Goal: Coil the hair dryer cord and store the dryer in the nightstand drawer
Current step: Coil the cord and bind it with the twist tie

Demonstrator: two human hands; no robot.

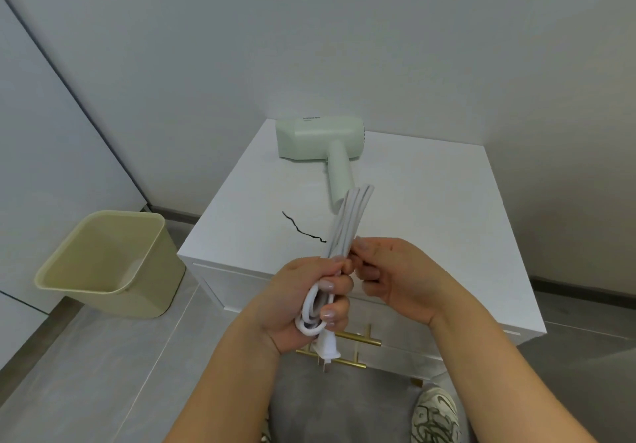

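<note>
A pale green hair dryer (321, 140) lies on its side at the back of the white nightstand top (430, 201), handle pointing toward me. Its white cord (349, 217) is folded into a bundle of several strands. My left hand (309, 301) is closed around the lower end of the bundle, with the plug (327, 348) hanging below the fist. My right hand (395, 277) pinches the bundle just above the left hand. A thin black twist tie (303, 229) lies on the nightstand top by the cord. The drawer front with gold handles (358, 341) appears closed, partly hidden by my hands.
A beige waste bin (106, 263) stands on the grey floor left of the nightstand. White walls rise behind and to the left. My shoe (435, 415) shows at the bottom right, on a grey mat in front of the nightstand.
</note>
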